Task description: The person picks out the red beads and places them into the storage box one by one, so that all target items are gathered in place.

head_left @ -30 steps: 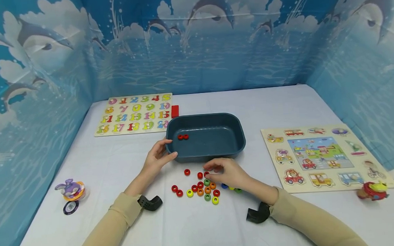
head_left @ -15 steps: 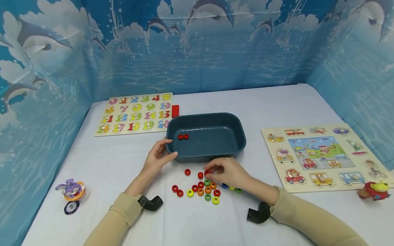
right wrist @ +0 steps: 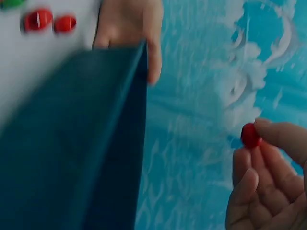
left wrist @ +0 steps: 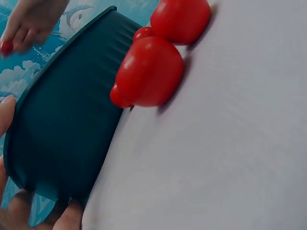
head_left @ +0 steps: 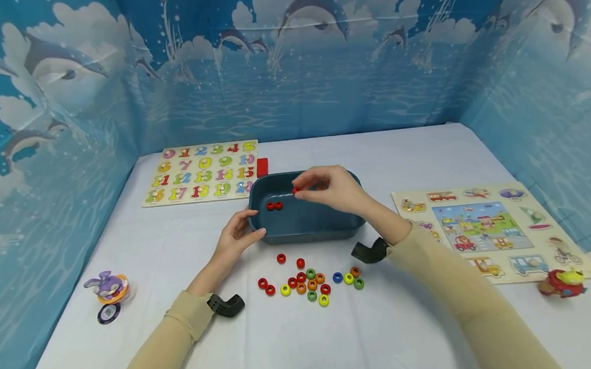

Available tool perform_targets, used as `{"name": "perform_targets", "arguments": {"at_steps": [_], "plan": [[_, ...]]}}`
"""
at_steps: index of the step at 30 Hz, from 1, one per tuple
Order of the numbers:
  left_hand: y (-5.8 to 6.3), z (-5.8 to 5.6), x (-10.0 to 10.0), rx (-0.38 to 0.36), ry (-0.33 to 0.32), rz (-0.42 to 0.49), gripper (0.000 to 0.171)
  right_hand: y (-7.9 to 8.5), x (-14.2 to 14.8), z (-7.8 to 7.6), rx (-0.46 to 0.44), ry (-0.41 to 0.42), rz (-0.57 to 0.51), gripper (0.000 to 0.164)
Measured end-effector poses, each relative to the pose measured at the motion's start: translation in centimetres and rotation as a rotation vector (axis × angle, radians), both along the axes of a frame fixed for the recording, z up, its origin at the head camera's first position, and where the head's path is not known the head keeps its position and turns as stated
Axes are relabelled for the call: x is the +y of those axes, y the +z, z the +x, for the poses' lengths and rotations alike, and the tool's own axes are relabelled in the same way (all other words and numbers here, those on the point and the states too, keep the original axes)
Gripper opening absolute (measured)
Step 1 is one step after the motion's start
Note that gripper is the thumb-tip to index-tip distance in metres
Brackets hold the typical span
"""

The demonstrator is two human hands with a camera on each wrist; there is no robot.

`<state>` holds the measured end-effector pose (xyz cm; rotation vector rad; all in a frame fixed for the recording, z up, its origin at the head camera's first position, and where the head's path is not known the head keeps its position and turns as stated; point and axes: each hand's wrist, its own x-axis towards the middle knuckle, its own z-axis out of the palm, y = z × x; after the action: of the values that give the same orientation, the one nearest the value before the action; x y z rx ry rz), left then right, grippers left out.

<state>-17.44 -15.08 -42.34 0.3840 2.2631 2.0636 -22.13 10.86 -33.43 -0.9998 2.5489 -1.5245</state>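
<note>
1. The right arm reached forward from the table's right near side, its hand (head_left: 331, 188) raised over the tray (head_left: 311, 235) and pointing leftward.
2. Its thumb and forefinger pinched a red bead (head_left: 296, 190) above the tray's interior.
3. The left hand (head_left: 236, 231) gripped the tray's left near corner, thumb and fingers parted around the rim.
4. Two red beads (head_left: 275, 206) lay touching inside the tray, toward its left end.
5. Loose coloured beads (head_left: 312, 288) were scattered between the tray and the near edge of the white-covered table (head_left: 285, 349).
6. A number board (head_left: 200, 173) lay by the table's far left corner, a vehicle picture board (head_left: 481, 229) along its right edge, a purple rabbit toy (head_left: 107, 286) near its left edge.
7. A dolphin-print curtain (head_left: 290, 94) rose behind the far edge and down both sides.
</note>
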Motion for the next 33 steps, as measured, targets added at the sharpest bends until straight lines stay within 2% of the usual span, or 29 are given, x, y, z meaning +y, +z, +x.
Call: {"name": "perform_targets", "arguments": {"at_steps": [3,6,11,14,17,22,29,33], "plan": [[-0.2,0.0,0.0,0.004,-0.001,0.009,0.049,0.2,-0.4,-3.2,-0.054,0.009,-0.004,0.03],[-0.3,-0.1,0.0,0.001,-0.001,0.009,0.049,-0.3,-0.9,-5.7,-0.121,0.031,0.025,0.03],[-0.5,-0.1,0.0,-0.012,-0.001,0.007,0.048,-2.0,-1.7,-8.2,-0.262,0.141,0.073,0.031],[-0.4,-0.1,-0.1,-0.011,-0.005,0.011,0.049,-3.2,-2.1,-8.9,-0.317,0.199,0.121,0.032],[-0.4,-0.1,-0.1,-0.006,-0.008,0.012,0.051,-4.4,-2.4,-9.5,-0.333,0.228,0.194,0.031],[-0.2,-0.1,-0.2,0.0,-0.017,0.013,0.051,-5.7,-2.9,-10.1,-0.281,0.197,0.324,0.024],[0.1,-0.1,-0.2,0.004,-0.019,0.024,0.049,-6.2,-3.9,-10.3,-0.18,0.188,0.456,0.021],[-1.3,-0.9,-0.4,0.004,-0.015,0.031,0.048,-6.2,-4.3,-10.2,-0.18,0.17,0.511,0.021]]}}
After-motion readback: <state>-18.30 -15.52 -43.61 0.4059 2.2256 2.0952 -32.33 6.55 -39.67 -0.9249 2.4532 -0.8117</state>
